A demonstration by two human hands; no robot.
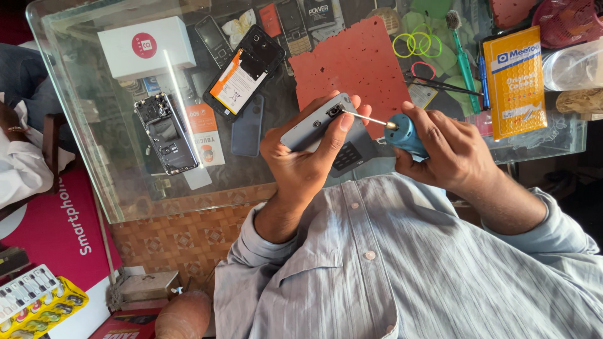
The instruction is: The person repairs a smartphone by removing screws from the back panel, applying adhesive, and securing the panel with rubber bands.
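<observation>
In the head view, the left hand rises from a striped grey sleeve with the wrist bent up, its fingers clamped around a grey phone held tilted above the near edge of the glass table; the thumb lies along the phone's near side and the fingertips wrap over its far edge beside the camera cutout. The right hand comes in from the right, fingers closed on a blue screwdriver whose thin metal shaft points left and meets the phone at its upper corner. Both hands hover just over the table's front edge, close to the person's chest, with open room below them over the tiled floor. Behind the hands a red mat lies on the glass, touching or nearly under the phone. To the left are 1 open phone showing its battery, 1 bare phone frame, a dark phone back and a white box, all well apart from the hands. To the right lie a green brush, green rings and an orange packet. The screwdriver's handle is mostly hidden in the right palm, the tip's contact point is too small to make out, and the table's far and right parts are cut off.
</observation>
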